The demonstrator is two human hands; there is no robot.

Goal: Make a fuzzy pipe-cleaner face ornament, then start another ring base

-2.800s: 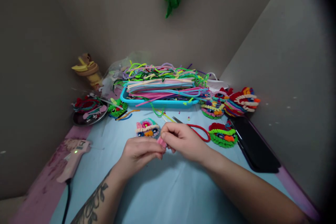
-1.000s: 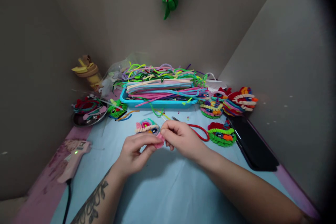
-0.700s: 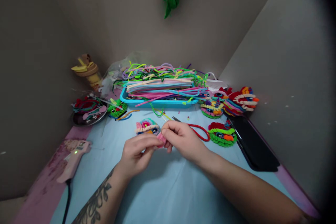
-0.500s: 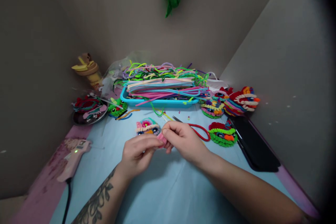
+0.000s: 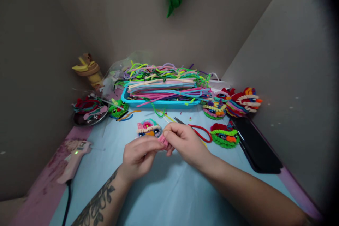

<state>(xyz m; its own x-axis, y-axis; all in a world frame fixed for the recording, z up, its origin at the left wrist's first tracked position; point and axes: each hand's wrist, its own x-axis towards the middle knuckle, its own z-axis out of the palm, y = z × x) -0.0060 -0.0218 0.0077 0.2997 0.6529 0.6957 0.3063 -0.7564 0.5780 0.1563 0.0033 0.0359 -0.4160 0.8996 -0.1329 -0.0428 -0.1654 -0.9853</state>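
Note:
Over the light blue table (image 5: 169, 190) my left hand (image 5: 139, 155) and my right hand (image 5: 185, 142) meet, both pinching a small pink fuzzy pipe-cleaner piece (image 5: 163, 142) between their fingertips. Most of that piece is hidden by the fingers. Just behind the hands lies a small colourful pipe-cleaner face (image 5: 148, 128). Red-handled scissors (image 5: 197, 131) lie behind my right hand.
A blue tray (image 5: 159, 103) heaped with pipe cleaners stands at the back. Finished pipe-cleaner figures (image 5: 224, 137) (image 5: 243, 102) and a black phone (image 5: 258, 148) sit at the right. A pink glue gun (image 5: 74, 159) and a metal dish (image 5: 90, 111) are at the left.
My hands stay together on the pink piece. My left fingers have shifted slightly around it; the hands have barely moved over the table.

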